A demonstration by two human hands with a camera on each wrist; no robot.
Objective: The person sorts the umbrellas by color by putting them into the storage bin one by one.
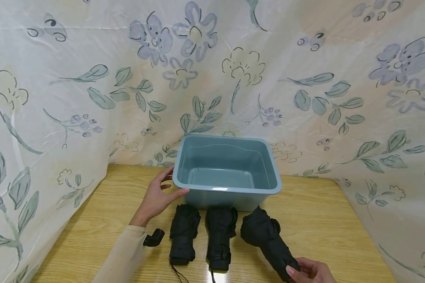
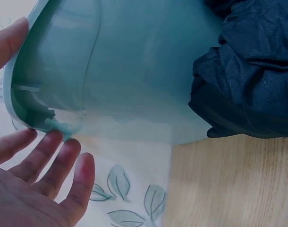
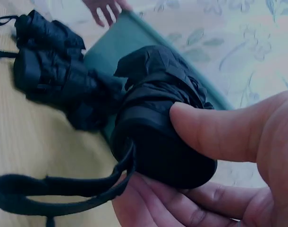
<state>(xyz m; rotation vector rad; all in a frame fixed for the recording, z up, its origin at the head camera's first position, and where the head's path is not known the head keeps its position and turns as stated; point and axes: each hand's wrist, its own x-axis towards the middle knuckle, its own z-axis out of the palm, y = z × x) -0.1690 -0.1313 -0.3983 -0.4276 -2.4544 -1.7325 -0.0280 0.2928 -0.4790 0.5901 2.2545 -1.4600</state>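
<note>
Three folded black umbrellas are in front of a blue-green plastic bin. My right hand grips the rightmost umbrella by its handle end, thumb on top and fingers beneath; its wrist strap hangs as a loop in the right wrist view. That umbrella slants, top toward the bin. My left hand spreads round the bin's left front corner, thumb at the front rim and fingers at the left side. The left umbrella and the middle umbrella lie side by side, handles toward me.
The bin stands at the back of a wood-grain table, its inside bare. A flowered curtain hangs behind and along both sides. Beside my left wrist shows a small black object. Thin cords trail from the two lying umbrellas.
</note>
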